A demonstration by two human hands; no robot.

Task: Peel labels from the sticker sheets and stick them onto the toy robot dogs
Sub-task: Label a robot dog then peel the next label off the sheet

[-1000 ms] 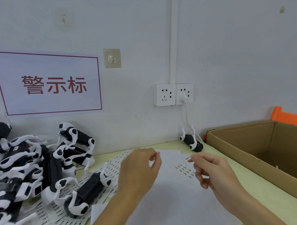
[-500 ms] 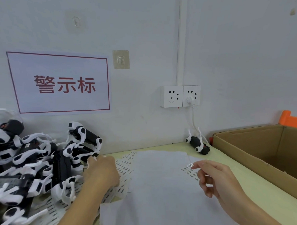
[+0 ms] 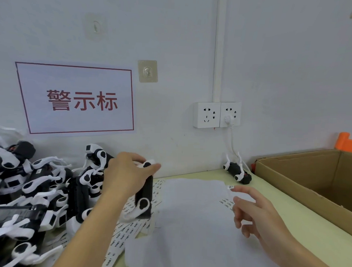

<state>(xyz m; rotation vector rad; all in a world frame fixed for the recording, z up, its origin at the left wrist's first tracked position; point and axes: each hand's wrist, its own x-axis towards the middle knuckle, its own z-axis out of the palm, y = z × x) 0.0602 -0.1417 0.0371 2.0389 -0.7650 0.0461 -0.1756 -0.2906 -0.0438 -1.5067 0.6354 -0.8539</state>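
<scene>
A toy dog [image 3: 144, 192] is gripped upright by the left hand [image 3: 127, 177] beside the sticker sheet [image 3: 192, 213], so the label [image 3: 230, 187] carried on the open right hand's [image 3: 254, 214] fingertip can be applied.

A white sign [image 3: 74, 99] with a thin red border, fixed to the wall, carries three large red Chinese characters: 警示标. Small dark print covers the sticker sheets [image 3: 128, 230] spread across the worktop and the peeled label [image 3: 230, 187] at the right hand's fingertip, all too small to read.
</scene>
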